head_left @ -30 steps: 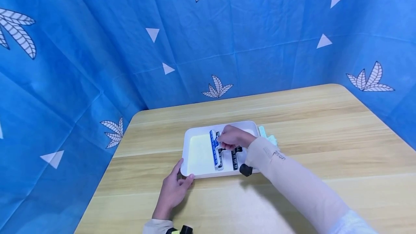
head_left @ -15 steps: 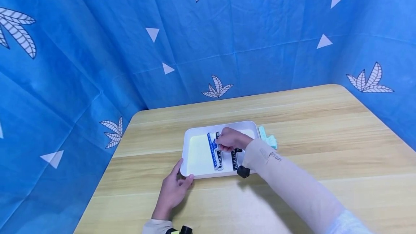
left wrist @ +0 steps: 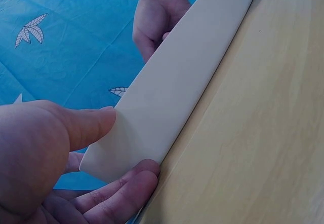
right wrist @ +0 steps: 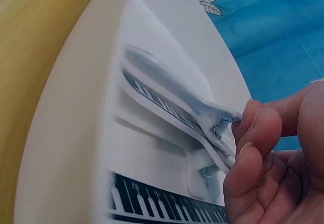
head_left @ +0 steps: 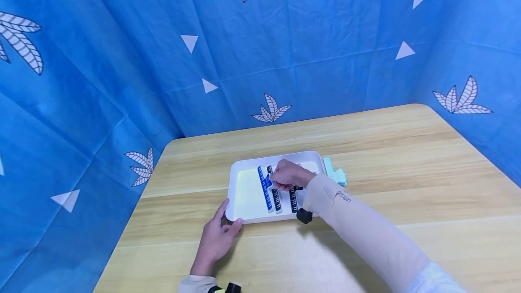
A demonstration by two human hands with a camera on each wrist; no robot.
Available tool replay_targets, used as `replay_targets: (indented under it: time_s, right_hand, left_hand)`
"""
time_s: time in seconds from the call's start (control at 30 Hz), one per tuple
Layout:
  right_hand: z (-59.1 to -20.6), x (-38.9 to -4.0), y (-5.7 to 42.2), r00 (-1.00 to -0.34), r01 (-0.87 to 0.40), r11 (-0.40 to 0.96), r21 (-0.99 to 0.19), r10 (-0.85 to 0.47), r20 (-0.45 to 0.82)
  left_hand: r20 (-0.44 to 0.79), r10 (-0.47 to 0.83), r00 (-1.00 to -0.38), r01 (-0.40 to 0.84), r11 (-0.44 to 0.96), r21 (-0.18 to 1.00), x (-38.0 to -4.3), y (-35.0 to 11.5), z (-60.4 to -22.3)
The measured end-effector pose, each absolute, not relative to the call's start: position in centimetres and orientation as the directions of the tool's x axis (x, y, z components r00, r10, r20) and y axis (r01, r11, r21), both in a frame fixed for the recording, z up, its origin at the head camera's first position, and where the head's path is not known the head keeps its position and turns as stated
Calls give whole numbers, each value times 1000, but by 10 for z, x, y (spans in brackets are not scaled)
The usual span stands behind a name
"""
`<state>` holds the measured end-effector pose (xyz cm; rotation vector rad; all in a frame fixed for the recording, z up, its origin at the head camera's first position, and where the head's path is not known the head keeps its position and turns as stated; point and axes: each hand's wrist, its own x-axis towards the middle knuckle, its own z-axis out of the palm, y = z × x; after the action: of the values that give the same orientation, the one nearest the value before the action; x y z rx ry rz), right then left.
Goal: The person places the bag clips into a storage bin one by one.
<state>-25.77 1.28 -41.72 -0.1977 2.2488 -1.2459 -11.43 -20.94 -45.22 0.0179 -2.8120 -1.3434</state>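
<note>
My right hand (head_left: 290, 174) is over the white tray (head_left: 245, 198), pinching the handle end of a blue piano-key clip (head_left: 264, 189). The right wrist view shows thumb and fingertips at the spring end of this clip (right wrist: 169, 79). Just right of it lies a black piano-key clip (head_left: 277, 200), partly hidden by the hand. A second black clip (head_left: 293, 200) sits further right, its upper part under the wrist. With thumb and fingers around the tray's near left corner, my left hand (head_left: 217, 237) holds the tray wall (left wrist: 167, 82).
Mint-green clips (head_left: 338, 177) lie on the wooden table (head_left: 386, 162) just outside the tray's right side. A blue leaf-patterned curtain (head_left: 325, 49) hangs behind and left of the table. The tray has raised walls all round.
The blue clip has shifted slightly left in my right hand, and the gap between it and the neighbouring black clip has widened. My left hand has stayed at the tray corner.
</note>
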Motion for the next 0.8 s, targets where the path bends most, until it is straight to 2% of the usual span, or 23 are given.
replay_targets:
  time_s: [0.47, 0.8]
  right_hand:
    - [-415, -252, 7, -832, 88, 600, -795, -395, -390]
    - [-412, -249, -1, -846, 94, 646, -758, -349, -402]
  left_hand:
    - [-6, -37, -999, -28, 636, 771, -115, -209, -452]
    - [-15, -31, -999, -31, 638, 769, -116, -209, -452]
